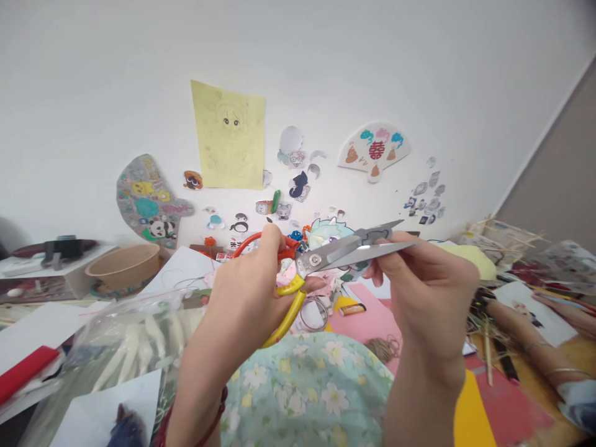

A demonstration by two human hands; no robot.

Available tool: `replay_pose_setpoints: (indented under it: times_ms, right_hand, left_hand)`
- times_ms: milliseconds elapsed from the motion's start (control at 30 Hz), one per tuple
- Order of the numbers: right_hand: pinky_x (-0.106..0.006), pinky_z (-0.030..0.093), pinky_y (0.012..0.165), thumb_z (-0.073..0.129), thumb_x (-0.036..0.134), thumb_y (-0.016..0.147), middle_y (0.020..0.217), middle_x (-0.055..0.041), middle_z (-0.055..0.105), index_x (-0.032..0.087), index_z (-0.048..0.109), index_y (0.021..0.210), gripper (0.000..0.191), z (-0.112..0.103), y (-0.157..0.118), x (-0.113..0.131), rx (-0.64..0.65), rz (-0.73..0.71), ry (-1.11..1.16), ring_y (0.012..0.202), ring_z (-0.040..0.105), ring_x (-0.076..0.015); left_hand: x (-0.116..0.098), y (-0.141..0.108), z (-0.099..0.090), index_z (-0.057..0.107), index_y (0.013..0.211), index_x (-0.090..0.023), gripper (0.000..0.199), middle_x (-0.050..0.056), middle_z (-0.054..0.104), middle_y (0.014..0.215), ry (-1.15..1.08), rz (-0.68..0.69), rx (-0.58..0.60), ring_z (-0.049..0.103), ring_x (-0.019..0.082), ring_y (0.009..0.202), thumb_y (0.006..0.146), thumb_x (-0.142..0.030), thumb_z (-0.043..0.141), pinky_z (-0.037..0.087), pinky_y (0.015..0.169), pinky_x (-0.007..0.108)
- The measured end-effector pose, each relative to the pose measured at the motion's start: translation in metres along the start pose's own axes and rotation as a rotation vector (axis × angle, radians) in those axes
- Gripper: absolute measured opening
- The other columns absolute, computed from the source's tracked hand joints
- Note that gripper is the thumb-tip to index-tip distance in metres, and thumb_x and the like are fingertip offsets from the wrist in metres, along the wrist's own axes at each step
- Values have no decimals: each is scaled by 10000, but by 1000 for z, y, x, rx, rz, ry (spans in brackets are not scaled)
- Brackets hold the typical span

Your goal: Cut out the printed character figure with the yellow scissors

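My left hand (pixel 244 288) is closed round the handles of a pair of scissors (pixel 315 260), one handle red and one yellow. The blades stand apart and point right, toward my right hand (pixel 426 282). Between the blades shows a small grey cutout with a dark outline (pixel 376 234); my right thumb and fingers pinch its edge close to the blade tips. Behind the blades is a mint-green cartoon unicorn cutout (pixel 333 228), partly hidden by them. A green floral cloth (pixel 298 385) lies below both hands.
A clear plastic bag with white hand-like shapes (pixel 144 347) is at left, beside a tan bowl (pixel 123 266). Pink paper (pixel 367 316), a glue-stick-like tube (pixel 352 309) and twine (pixel 380 349) lie ahead. At right another person's arm (pixel 521 329) rests by a drawing (pixel 528 310).
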State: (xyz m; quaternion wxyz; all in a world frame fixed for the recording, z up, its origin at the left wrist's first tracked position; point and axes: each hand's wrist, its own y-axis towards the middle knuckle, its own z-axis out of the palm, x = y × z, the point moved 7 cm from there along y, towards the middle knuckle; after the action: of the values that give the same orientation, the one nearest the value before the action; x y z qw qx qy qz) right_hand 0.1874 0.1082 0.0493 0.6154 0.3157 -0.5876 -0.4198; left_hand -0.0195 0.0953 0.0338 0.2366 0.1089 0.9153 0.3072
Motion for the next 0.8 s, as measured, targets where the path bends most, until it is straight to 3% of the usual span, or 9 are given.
replay_pose_setpoints:
  times_ms: [300,567,800]
  right_hand:
    - [-292,393,525,725,175,866,604,2,604,205,736,673,195,7,-1,3,-6,13,7,588,529,-133]
    - [-254,494,492,746,179,866,636,8,695,232,812,846,87,11,-2,-13,88,143,182,569,625,-126]
    - [-225,478,501,714,141,877,604,27,636,208,774,760,147,6,-1,-6,33,67,21,550,566,-94]
  left_hand:
    - [-5,3,-4,396,1018,-246,400,12,683,763,27,-42,-102,744,275,792,867,-539,623,462,620,311]
    - [-5,0,-5,406,1005,-248,398,9,678,760,27,-54,-119,748,273,816,863,-546,629,469,621,308]
    - [-1,2,-2,372,974,-254,430,23,691,797,38,-43,-40,753,285,833,862,-593,610,484,649,327]
